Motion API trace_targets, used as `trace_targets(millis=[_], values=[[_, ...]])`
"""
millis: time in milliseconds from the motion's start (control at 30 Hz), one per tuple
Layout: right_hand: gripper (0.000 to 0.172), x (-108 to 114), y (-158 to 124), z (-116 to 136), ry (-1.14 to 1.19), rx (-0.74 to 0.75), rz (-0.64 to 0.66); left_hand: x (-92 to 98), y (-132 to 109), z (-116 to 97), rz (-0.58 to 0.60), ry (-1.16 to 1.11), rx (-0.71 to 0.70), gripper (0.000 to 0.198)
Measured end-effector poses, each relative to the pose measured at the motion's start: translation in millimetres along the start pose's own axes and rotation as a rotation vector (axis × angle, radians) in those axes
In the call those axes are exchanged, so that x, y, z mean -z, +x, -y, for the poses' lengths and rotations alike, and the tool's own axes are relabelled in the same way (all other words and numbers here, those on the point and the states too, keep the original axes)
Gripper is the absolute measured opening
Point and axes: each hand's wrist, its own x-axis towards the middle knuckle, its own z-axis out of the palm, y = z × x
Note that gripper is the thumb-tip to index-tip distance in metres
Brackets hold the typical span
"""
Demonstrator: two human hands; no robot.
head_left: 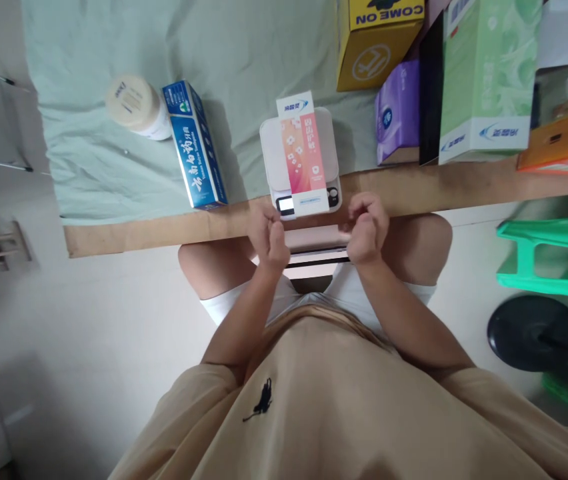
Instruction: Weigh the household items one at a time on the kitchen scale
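Note:
A small white scale [275,157] stands near the table's front edge, its display lit. Across it lies a pink and white box [304,157], overhanging the scale's far side. My left hand [268,237] is closed at the scale's near left corner, fingers curled. On the near right side my right hand [368,230] is also curled closed. Between both hands, at the table edge above my lap, is a flat pinkish item with dark and white bands [314,239]. Whether the fingers grip it cannot be made out.
Left of the scale are a blue toothpaste box [197,147] and a white jar [139,107]. Yellow [377,47], purple [399,113], green [489,87] and orange [564,140] packages stand at the right. A green stool [509,257] is on the floor.

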Motion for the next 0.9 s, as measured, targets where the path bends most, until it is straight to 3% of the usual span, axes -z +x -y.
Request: trace_targets(millis=[167,433,667,900], values=[[0.058,5.0,19.6,-8.2,0.04,-0.016,0.006,25.3,21.1,16.4,0.133,-0.031,0.058,0.069],[0.055,3.7,34.5,4.7,-0.006,-0.084,0.14,24.7,39.3,17.2,0.231,-0.062,0.052,0.068],[0.059,2.4,33.1,9.8,-0.121,0.053,0.223,24.5,38.4,13.3,0.255,-0.076,0.081,0.065],[0.048,-1.5,31.1,13.0,-0.249,0.251,0.174,24.7,41.9,8.3,0.277,-0.063,0.05,0.062]])
